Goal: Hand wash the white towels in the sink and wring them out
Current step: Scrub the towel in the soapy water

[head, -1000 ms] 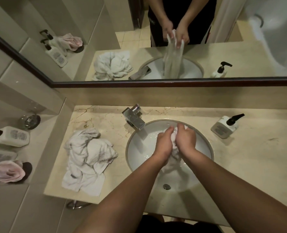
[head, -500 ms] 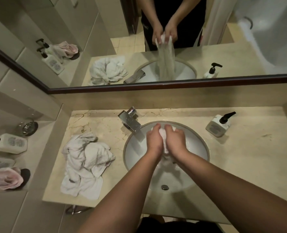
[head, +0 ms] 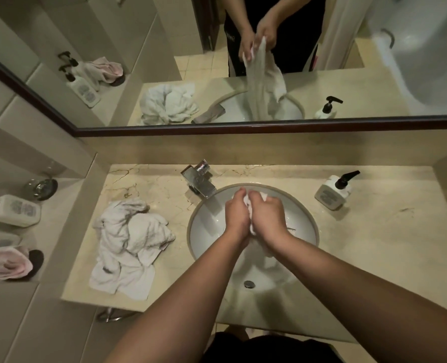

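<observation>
Towel [head: 249, 205] is bunched between both hands over the sink [head: 204, 226], held up above the bowl; mirror shows it hanging down from the grip as a long strip, so long axis is roughly vertical, tail dropping toward the bowl. Left hand [head: 236, 214] and right hand [head: 268, 214] are side by side, knuckles up, fingers curled tight round the top of the cloth, touching each other; neither is nearer, both are already on it. Only a small white bit shows between and above the fingers from the head view; the hanging part is mostly hidden under the wrists. My read: wringing step, and the twist needs the hands to counter-rotate about that vertical axis, or slide apart along it. Room: faucet [head: 198, 180] sits just beyond and left of the left hand, tightest edge. Soap bottle [head: 333, 191] is well to the right on the counter [head: 374, 231], clear of the motion. Pile of other towels [head: 130, 244] lies on the counter left of the sink, apart from the rim. Open space is down into the bowl and back toward the body. Drain [head: 249, 284] sits below the forearms.
</observation>
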`<action>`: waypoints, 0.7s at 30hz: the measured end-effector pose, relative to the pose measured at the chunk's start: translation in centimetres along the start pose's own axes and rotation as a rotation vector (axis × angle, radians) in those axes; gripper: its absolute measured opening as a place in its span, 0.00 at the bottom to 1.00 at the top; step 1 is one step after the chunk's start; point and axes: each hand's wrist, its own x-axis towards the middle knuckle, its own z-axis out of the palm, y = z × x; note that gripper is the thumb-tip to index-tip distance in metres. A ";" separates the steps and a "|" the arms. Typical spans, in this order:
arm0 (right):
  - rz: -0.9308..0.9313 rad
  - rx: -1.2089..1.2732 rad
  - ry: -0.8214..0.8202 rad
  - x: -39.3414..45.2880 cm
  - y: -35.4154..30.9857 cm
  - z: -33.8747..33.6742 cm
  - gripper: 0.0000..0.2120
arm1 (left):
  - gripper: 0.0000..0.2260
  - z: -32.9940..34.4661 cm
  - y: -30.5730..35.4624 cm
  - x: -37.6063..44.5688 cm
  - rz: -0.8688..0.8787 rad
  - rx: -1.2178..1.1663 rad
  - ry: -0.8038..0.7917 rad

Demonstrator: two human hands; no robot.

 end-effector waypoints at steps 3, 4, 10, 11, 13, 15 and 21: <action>0.039 0.012 0.131 2.2 -1.2 -1.7 0.17 | 0.16 1.1 -0.8 -1.1 0.040 0.015 -0.083; 0.049 0.008 0.143 2.6 -1.3 -2.1 0.17 | 0.17 1.3 -0.8 -1.6 0.043 0.035 -0.102; 0.004 -0.017 -0.006 -1.0 0.3 -0.9 0.22 | 0.15 0.4 -0.1 -0.6 -0.027 -0.024 -0.008; -0.013 -0.016 0.001 -1.2 -0.1 -1.0 0.21 | 0.15 0.4 -0.1 -0.6 -0.023 -0.025 -0.013; -0.005 -0.004 0.085 0.0 -0.9 -1.6 0.18 | 0.15 0.7 -0.3 -1.3 -0.007 -0.024 -0.070; 0.039 -0.001 0.162 1.8 -1.5 -2.6 0.17 | 0.16 1.3 -0.7 -1.9 0.012 0.023 -0.130; -0.046 -0.082 0.035 -1.6 0.3 -1.2 0.18 | 0.15 0.3 -0.3 -1.0 -0.012 -0.005 0.008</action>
